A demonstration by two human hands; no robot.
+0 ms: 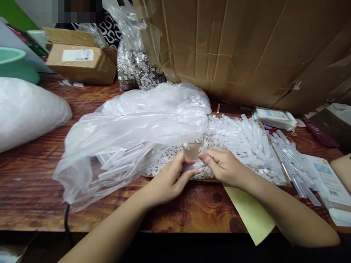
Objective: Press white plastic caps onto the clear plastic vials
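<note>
My left hand is closed around a clear plastic tube, thumb and fingers pinching it from both sides. Close beside it, my right hand pinches a small translucent plastic piece near the tube's right end; whether the two touch I cannot tell. Both hands are over a shallow cardboard tray. Small white plastic parts lie in the tray under and around my hands. Frosted plastic tubes are heaped in its right half.
A big clear bag of tubes covers the tray's left side. More tubes lie to the right, near printed packets. Yellow paper is under my right forearm. A tall cardboard sheet stands behind; a bag of metal parts is beside it.
</note>
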